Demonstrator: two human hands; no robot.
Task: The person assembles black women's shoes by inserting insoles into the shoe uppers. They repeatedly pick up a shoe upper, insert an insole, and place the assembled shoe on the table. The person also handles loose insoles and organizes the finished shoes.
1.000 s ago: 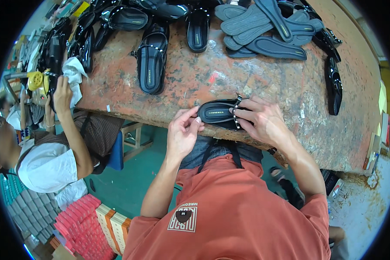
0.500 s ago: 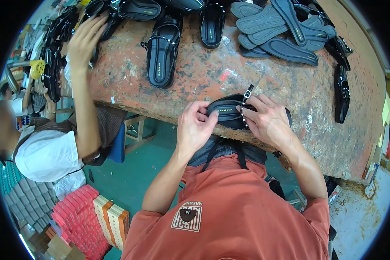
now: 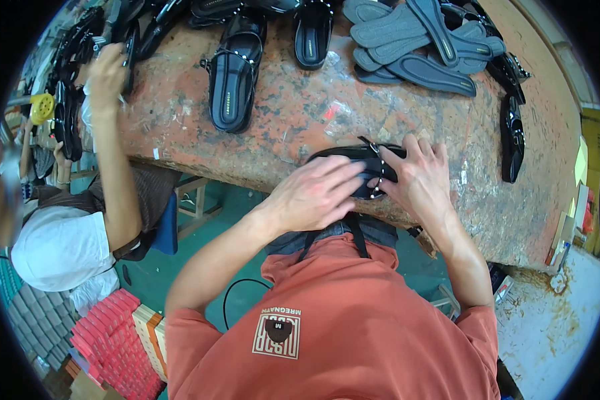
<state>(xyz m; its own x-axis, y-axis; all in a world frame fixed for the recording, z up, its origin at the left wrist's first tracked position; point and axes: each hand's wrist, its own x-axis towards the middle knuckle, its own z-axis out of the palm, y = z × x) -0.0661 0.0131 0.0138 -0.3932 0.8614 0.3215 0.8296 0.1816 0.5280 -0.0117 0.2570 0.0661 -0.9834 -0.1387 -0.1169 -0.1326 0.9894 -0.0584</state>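
A black shoe (image 3: 355,154) with an open back lies at the table's near edge in front of me. A thin, studded buckle strap (image 3: 381,160) crosses it. My left hand (image 3: 315,191) reaches over its near side, fingers stretched toward the inside and a little blurred. Gripping the other end is my right hand (image 3: 421,175), with thumb and fingers around the upper by the strap. Both hands cover much of the shoe, including most of its insole.
Beyond my hands stands a black slide (image 3: 233,83). Grey insoles (image 3: 413,57) are heaped at the far right, near a shoe on its side (image 3: 512,143). A co-worker's arm (image 3: 117,147) reaches over the table at left, near more black shoes. Pink stacks (image 3: 117,340) stand on the floor.
My left hand has moved from the shoe's left end to over its middle, its fingers now stretched out. The shoe's insole is largely covered now. The co-worker's hand has drawn lower.
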